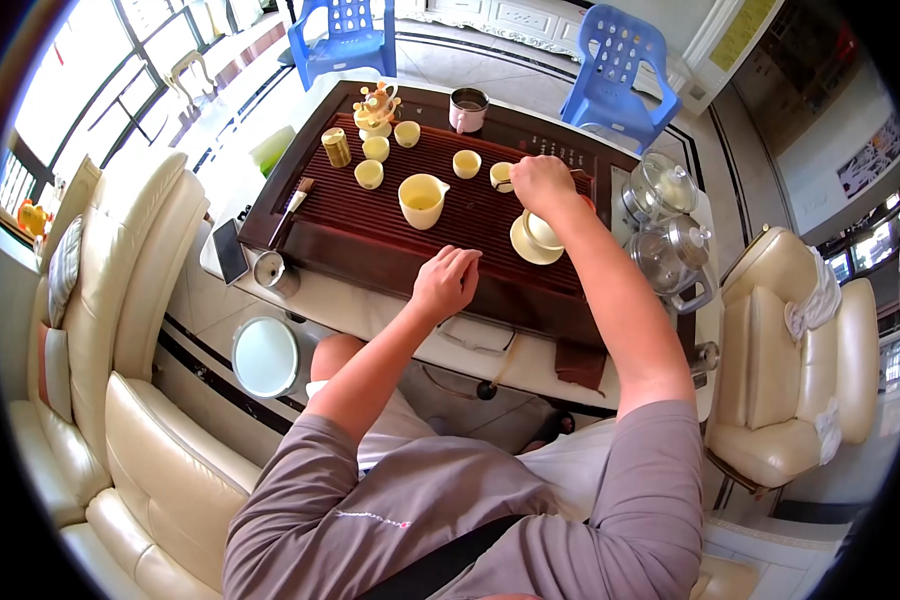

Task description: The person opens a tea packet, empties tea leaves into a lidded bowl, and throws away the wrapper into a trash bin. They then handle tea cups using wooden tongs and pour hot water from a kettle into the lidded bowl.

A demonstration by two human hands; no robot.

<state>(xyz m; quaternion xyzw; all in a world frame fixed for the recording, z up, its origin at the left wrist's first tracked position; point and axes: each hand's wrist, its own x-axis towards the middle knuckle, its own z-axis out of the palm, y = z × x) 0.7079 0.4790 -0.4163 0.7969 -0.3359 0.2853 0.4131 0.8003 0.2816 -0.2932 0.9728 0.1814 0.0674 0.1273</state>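
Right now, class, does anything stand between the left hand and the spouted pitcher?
Nothing visible stands in the way: the spouted pitcher sits beyond the left hand, with only the slatted tray showing between them.

No text can be read with certainty. Pale characters [558, 151] are seen on the far-right border of the tea tray [370, 262], too small to be made out. Whether lettering is formed by the shirt's [440, 480] white line [370, 518] cannot be told.

slatted tray [438, 141], seemingly wooden, bears cups [467, 164] and pitcher [423, 204].
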